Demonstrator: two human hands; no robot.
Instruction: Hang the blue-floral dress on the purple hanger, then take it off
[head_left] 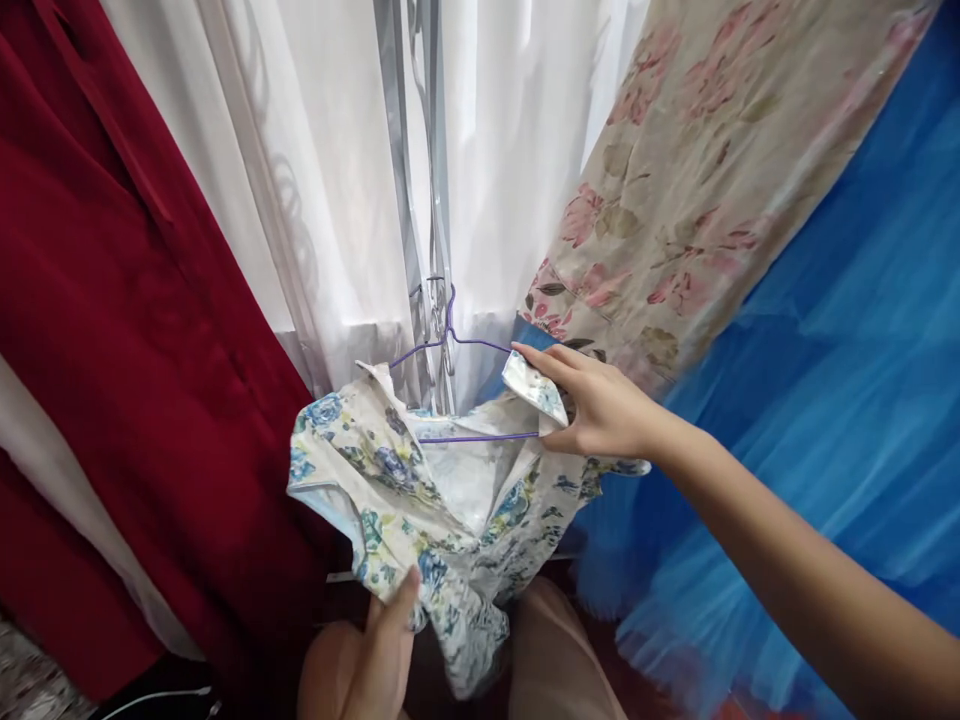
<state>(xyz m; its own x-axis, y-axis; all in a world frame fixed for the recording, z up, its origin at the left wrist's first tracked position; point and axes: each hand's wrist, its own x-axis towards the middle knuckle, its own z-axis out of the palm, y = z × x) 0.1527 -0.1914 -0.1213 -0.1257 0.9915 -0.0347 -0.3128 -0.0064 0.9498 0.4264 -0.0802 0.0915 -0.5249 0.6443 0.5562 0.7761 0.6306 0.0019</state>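
A white dress with blue flowers hangs on a thin purple hanger, whose hook points up toward the metal stand. My right hand pinches the dress's collar and shoulder on the right, close to the hanger's arm. Lower down on the left side, my left hand holds the dress's cloth, thumb in front. The fingers behind the cloth are hidden. The hanger's bottom bar shows across the open neckline.
Behind the dress stands a grey metal pole with hooks, before a white curtain. Dark red cloth hangs at left. A beige floral cloth and a blue tulle garment hang at right. My knees are below.
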